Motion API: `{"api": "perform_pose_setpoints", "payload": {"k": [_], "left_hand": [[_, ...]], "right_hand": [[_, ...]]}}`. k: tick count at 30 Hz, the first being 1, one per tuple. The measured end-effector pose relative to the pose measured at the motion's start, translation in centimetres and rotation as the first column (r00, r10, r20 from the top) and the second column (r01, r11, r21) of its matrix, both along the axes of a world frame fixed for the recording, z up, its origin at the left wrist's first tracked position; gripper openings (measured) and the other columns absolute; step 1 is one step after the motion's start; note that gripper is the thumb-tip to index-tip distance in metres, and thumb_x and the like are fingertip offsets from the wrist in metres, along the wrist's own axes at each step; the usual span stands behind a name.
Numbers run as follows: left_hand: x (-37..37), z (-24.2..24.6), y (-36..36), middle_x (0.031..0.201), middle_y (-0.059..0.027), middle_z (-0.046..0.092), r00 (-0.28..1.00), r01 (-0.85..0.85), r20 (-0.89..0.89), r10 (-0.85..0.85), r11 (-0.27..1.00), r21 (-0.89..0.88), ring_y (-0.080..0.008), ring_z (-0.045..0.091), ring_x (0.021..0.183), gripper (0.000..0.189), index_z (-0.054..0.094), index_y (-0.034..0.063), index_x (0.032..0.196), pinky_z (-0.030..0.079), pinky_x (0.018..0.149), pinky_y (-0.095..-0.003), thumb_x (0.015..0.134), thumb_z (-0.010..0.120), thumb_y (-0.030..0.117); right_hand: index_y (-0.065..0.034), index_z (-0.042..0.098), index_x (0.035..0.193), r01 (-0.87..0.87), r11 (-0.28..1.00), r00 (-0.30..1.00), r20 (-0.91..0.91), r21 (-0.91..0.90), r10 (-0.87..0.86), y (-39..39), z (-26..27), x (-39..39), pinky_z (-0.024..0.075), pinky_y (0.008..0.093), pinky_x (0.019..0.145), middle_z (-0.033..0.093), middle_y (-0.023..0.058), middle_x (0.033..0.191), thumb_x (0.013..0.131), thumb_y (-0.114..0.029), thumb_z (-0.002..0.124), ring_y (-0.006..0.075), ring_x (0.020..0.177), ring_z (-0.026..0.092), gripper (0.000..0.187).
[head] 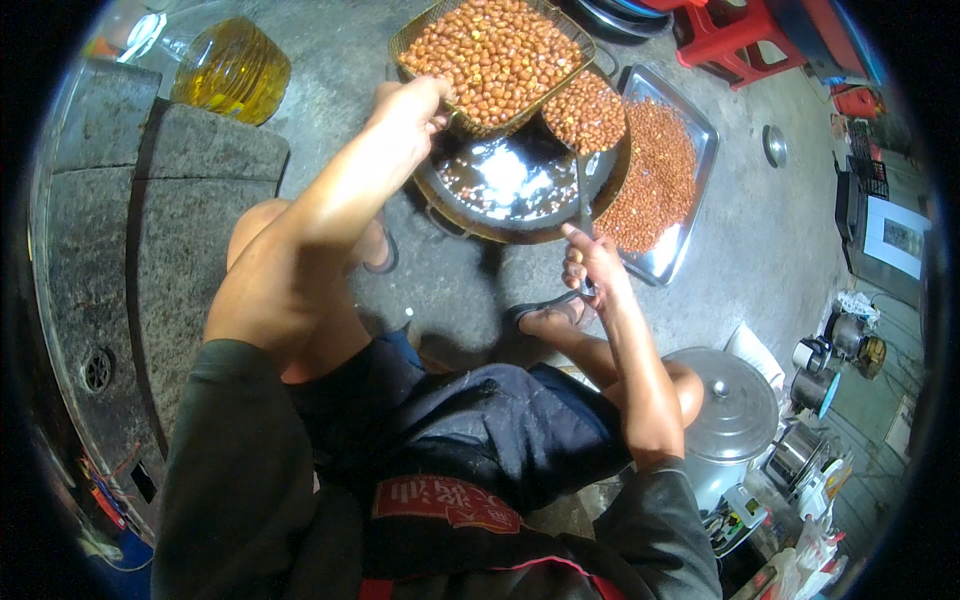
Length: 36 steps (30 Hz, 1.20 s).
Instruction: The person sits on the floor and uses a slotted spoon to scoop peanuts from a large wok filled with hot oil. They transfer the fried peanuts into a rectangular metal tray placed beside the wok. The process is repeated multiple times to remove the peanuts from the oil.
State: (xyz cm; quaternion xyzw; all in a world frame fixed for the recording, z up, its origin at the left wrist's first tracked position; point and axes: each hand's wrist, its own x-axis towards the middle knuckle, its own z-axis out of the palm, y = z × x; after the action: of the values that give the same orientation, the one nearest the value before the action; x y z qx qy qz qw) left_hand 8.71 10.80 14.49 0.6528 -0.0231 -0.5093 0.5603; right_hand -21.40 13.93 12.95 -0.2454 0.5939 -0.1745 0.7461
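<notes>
My left hand [409,112] grips the near-left corner of a wire-mesh basket [576,71] heaped with glossy reddish-brown peanuts [491,56]. The basket is over the far side of a wide wok [499,231]. Dark, shiny oil [480,176] fills the wok's bottom, with some loose peanuts in it. In my right hand [592,262] is the long handle of a skimmer [583,184]. Its round head carries a pile of peanuts [585,112] over the wok's right side, just right of the basket. The skimmer's mesh is hidden beneath them.
To the wok's right, a metal tray [703,142] holds many peanuts. A large plastic jug of yellow oil [234,71] lies at upper left, near stone slabs [210,150]. A lidded pot [720,405] stands by my right knee. Red plastic stools [735,41] are at upper right.
</notes>
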Motion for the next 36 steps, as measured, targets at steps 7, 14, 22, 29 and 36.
{"api": "perform_pose_setpoints", "payload": {"k": [7, 14, 22, 29, 36], "left_hand": [[-0.1, 0.6, -0.5, 0.089, -0.0117, 0.064, 1.0, 0.006, -0.026, -0.009, 0.996, -0.09, -0.0207, 0.064, 0.073, 0.023, 0.061, -0.0062, 0.095, 0.057, 0.066, -0.0304, 0.072, 0.06, -0.007], [0.0, 1.5, -0.9, 0.087, -0.0119, 0.064, 1.0, -0.006, 0.013, 0.008, 0.988, -0.152, -0.0207, 0.064, 0.072, 0.023, 0.061, -0.0069, 0.095, 0.057, 0.064, -0.0313, 0.071, 0.061, -0.006], [-0.3, -0.3, -0.3, 0.084, -0.0103, 0.064, 1.0, -0.006, -0.021, 0.006, 1.0, -0.008, -0.0203, 0.064, 0.071, 0.022, 0.061, -0.0043, 0.094, 0.057, 0.063, -0.0312, 0.071, 0.061, -0.006], [-0.6, 0.4, -0.9, 0.085, -0.011, 0.063, 1.0, -0.005, -0.02, 0.003, 0.997, -0.076, -0.0205, 0.064, 0.07, 0.021, 0.06, -0.0059, 0.094, 0.056, 0.061, -0.0307, 0.073, 0.06, -0.006], [-0.7, 1.1, -1.4, 0.086, -0.011, 0.063, 1.0, -0.008, -0.009, 0.006, 0.989, -0.15, -0.0195, 0.063, 0.068, 0.021, 0.06, -0.0061, 0.094, 0.055, 0.06, -0.0297, 0.073, 0.061, -0.006]], "right_hand": [[-0.0081, 0.044, 0.089, -0.005, 1.0, 1.0, 0.02, -0.027, 0.006, -0.4, 0.2, 0.0, 0.0342, 0.021, 0.031, 0.043, -0.0037, 0.056, 0.091, -0.015, 0.061, 0.0052, 0.037, 0.04, 0.019], [-0.0086, 0.044, 0.09, -0.005, 0.997, 1.0, 0.023, -0.076, 0.007, -1.0, 0.9, -0.3, 0.0347, 0.0217, 0.031, 0.042, -0.0037, 0.056, 0.091, -0.015, 0.06, 0.0052, 0.037, 0.04, 0.017], [-0.0079, 0.046, 0.086, -0.021, 1.0, 1.0, -0.016, -0.003, 0.021, -0.1, -0.6, -0.4, 0.0343, 0.0265, 0.031, 0.043, -0.0015, 0.055, 0.091, -0.016, 0.06, 0.0088, 0.036, 0.039, 0.017], [-0.0076, 0.046, 0.086, -0.037, 0.999, 0.999, -0.011, -0.038, 0.037, 0.0, 0.0, -0.3, 0.0347, 0.0267, 0.031, 0.043, -0.0012, 0.054, 0.091, -0.016, 0.06, 0.0094, 0.036, 0.04, 0.017], [-0.0076, 0.045, 0.089, -0.047, 0.994, 0.999, 0.002, -0.094, 0.047, -0.5, 0.5, -0.9, 0.0366, 0.0236, 0.031, 0.043, -0.0027, 0.055, 0.092, -0.016, 0.06, 0.0071, 0.037, 0.041, 0.018]]}}
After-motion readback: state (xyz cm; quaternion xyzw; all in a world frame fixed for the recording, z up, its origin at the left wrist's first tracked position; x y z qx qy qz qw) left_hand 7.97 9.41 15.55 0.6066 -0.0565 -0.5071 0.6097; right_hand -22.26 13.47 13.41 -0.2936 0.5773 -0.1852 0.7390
